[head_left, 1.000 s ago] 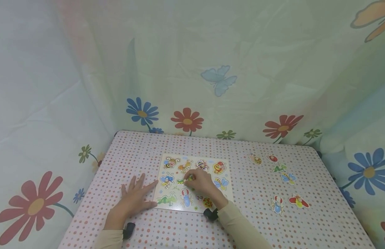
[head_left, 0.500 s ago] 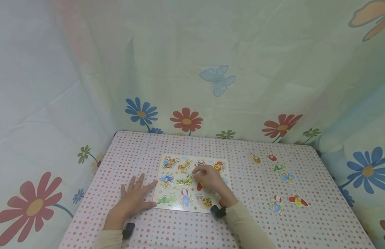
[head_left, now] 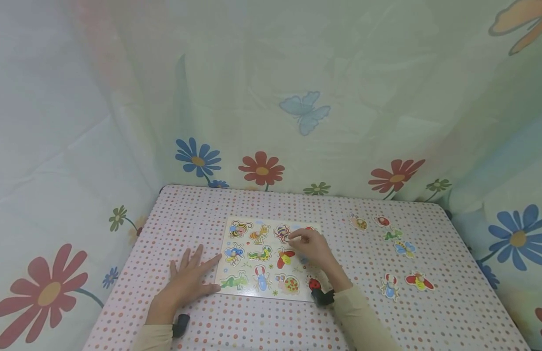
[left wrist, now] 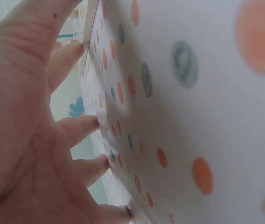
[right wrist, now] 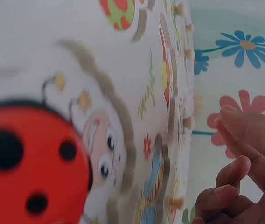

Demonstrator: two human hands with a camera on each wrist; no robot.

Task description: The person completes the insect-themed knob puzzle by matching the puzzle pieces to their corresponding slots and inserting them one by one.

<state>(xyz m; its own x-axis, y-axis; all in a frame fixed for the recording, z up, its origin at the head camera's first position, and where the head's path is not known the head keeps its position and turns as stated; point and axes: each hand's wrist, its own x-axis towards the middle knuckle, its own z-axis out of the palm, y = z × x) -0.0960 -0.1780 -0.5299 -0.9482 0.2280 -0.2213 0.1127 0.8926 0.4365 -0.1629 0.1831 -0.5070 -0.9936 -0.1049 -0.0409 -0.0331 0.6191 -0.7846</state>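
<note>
An insect puzzle board [head_left: 273, 245] lies on the dotted table. My left hand [head_left: 187, 280] is spread flat at its left side, thumb and index fingertip at the board's edge, the other fingertips on the cloth in the left wrist view. Over the board's upper right part hovers my right hand [head_left: 315, 248], fingers loosely bent and nothing between them in the right wrist view. Left of it lies the green caterpillar [head_left: 260, 253] on the board. The ladybug picture [right wrist: 30, 158] fills the near part of the right wrist view. The right hand hides some pictures on the board's right side.
Loose pieces lie right of the board: a snail [head_left: 358, 222], a ladybug [head_left: 382, 221], a grasshopper [head_left: 392, 235], a dragonfly [head_left: 404, 248], a stag beetle [head_left: 390, 286] and a red-winged insect [head_left: 420, 281]. A flowered curtain [head_left: 236, 122] surrounds the table.
My right hand has come off the caterpillar and moved right across the board, uncovering the caterpillar, the red-winged picture and the snail picture. The left hand stays at the board's edge.
</note>
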